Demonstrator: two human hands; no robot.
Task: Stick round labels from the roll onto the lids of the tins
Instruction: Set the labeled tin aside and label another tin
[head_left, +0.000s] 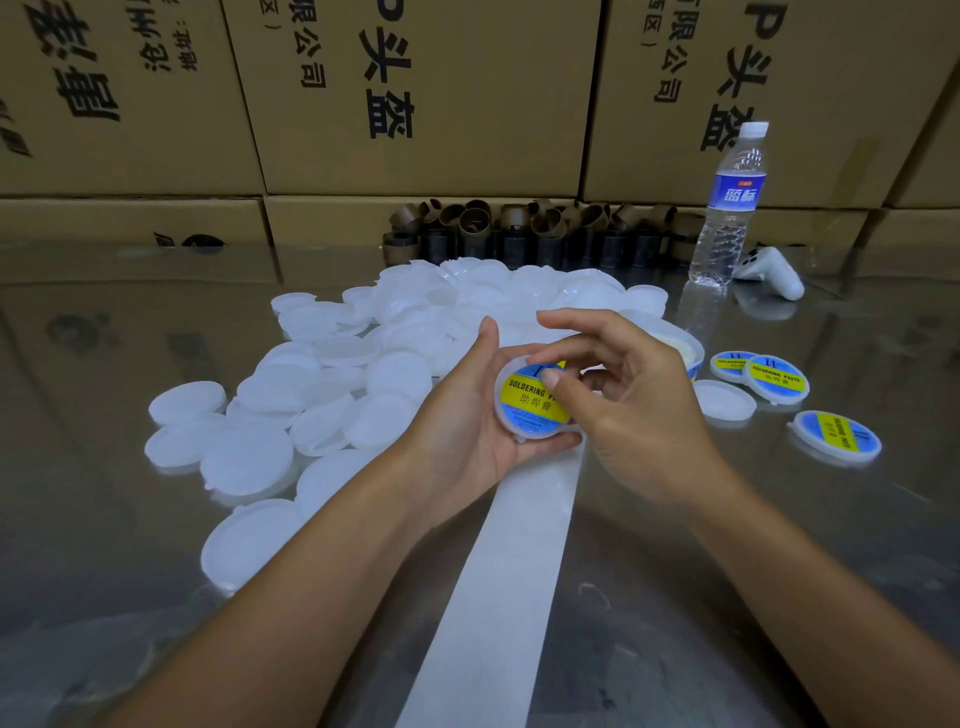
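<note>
My left hand (467, 415) cradles a white plastic lid (524, 410) from below and the left, fingers curled round its rim. A round blue and yellow label reading SOLDERING PASTE covers its top. My right hand (628, 400) is over the lid's right side, thumb pressing on the label and fingers arched above it. The label roll (675, 343) lies partly hidden behind my right hand. Its bare white backing strip (498, 582) runs down the table toward me. A heap of unlabelled white lids (332, 395) lies to the left and behind.
Three labelled lids (776, 379) (732, 364) (836, 436) and one plain lid (724, 400) lie at the right. A water bottle (727, 208) and a white controller (771, 270) stand behind them. Brown cardboard cores (524, 228) line the back, under stacked cartons (415, 93). The table (104, 332) is shiny metal.
</note>
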